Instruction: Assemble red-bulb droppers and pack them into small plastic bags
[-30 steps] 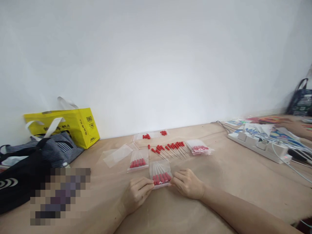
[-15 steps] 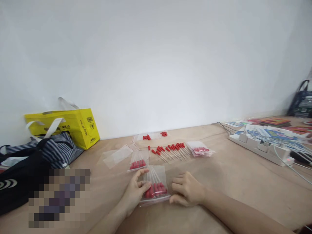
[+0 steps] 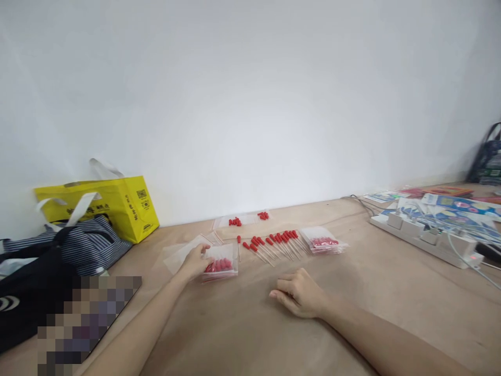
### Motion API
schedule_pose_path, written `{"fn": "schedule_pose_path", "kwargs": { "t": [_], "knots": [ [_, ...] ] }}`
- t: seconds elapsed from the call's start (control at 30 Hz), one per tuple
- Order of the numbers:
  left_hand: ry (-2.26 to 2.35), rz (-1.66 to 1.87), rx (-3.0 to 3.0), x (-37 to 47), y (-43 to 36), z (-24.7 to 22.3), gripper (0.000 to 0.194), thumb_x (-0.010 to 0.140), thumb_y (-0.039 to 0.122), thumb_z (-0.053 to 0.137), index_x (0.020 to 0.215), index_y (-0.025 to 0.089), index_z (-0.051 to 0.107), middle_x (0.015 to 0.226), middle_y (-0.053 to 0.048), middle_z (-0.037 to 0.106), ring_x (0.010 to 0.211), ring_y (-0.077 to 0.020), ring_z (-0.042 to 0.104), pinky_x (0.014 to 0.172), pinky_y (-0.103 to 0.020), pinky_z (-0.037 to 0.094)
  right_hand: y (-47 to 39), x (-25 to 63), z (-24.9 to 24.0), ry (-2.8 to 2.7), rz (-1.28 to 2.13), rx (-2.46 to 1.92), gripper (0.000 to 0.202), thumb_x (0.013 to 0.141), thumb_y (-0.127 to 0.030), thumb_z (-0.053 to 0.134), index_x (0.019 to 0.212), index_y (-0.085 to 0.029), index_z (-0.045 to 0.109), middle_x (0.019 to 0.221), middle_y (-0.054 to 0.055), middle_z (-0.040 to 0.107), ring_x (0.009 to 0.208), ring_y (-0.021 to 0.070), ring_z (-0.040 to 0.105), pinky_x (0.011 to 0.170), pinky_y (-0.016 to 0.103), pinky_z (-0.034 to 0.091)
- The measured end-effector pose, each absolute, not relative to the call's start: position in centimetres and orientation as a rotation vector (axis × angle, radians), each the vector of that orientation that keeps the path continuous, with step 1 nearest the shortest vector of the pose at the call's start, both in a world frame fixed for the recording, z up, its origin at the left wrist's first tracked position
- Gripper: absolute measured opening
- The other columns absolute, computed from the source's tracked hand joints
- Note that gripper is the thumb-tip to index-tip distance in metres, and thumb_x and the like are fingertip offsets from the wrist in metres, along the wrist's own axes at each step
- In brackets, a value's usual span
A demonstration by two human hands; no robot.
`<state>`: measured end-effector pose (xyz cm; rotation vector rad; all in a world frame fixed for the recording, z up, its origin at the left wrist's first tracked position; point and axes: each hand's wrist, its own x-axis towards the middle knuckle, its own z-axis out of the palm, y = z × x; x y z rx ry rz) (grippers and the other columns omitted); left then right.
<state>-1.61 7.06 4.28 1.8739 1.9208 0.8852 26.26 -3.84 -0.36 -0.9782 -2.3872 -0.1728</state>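
My left hand (image 3: 197,262) grips the left side of a clear zip bag (image 3: 221,265) that holds several red-tipped sticks. This bag lies over the spot of another bag, which it now mostly covers. Thin wooden sticks with red tips (image 3: 276,242) are fanned out on the table just beyond. My right hand (image 3: 297,293) rests on the tabletop, fingers curled in, with nothing seen in it. To the right of the loose sticks sits a stack of filled bags (image 3: 323,241). Flat clear bags (image 3: 183,252) lie behind my left hand.
Near the wall lies a clear bag with red pieces (image 3: 235,221) on it. At left stand a yellow bag (image 3: 136,209) and a striped bag (image 3: 99,243), with a blurred-out flat object in front. A white power strip (image 3: 422,237) with cables and printed sheets (image 3: 457,214) is at right.
My left hand has carried the filled zip bag away from me and to the left, onto the other filled bag. My right hand has stayed nearly where it was.
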Motion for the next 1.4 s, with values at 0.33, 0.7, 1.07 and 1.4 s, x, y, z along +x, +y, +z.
{"fn": "schedule_pose_path", "kwargs": {
  "t": [0.33,0.7,1.07,1.4],
  "knots": [
    [2.324,0.554,2.058,-6.5,10.1,3.3,0.027,0.070,0.029,0.049,0.083,0.013,0.065,0.103,-0.015,0.062,0.104,-0.0318,0.051,0.082,-0.036,0.040,-3.9,26.4,0.0,-2.384,-0.109,-0.992,0.032,0.084,-0.031,0.039,0.059,-0.017,0.051,0.057,-0.001,0.056,0.049,0.0071,0.043,0.047,0.023,0.018],
    [2.532,0.848,2.061,-4.9,6.8,4.1,0.039,0.085,0.027,0.029,0.100,0.015,0.063,0.107,-0.009,0.063,0.103,-0.0279,0.053,0.082,-0.035,0.043,-3.8,26.6,-0.1,-2.369,-0.053,-1.043,0.032,0.084,-0.033,0.040,0.058,-0.017,0.052,0.053,0.000,0.055,0.049,0.0078,0.044,0.047,0.022,0.019],
    [1.536,0.550,2.522,1.1,-6.2,1.1,0.032,0.076,0.039,0.047,0.096,0.024,0.065,0.111,-0.005,0.061,0.105,-0.0257,0.053,0.091,-0.039,0.042,-3.8,26.7,-0.3,-2.187,0.010,-1.251,0.032,0.084,-0.032,0.040,0.058,-0.017,0.054,0.056,0.000,0.058,0.050,0.0085,0.048,0.049,0.022,0.020],
    [1.138,0.362,2.590,0.9,-3.8,0.6,0.052,0.081,0.044,0.045,0.129,0.031,0.032,0.138,-0.003,0.029,0.124,-0.0264,0.028,0.101,-0.048,0.024,2.7,23.0,1.9,-1.906,0.263,-1.657,0.017,0.076,-0.024,0.049,0.075,-0.018,0.065,0.078,0.004,0.066,0.073,0.0136,0.058,0.062,0.021,0.034]
  ]
}}
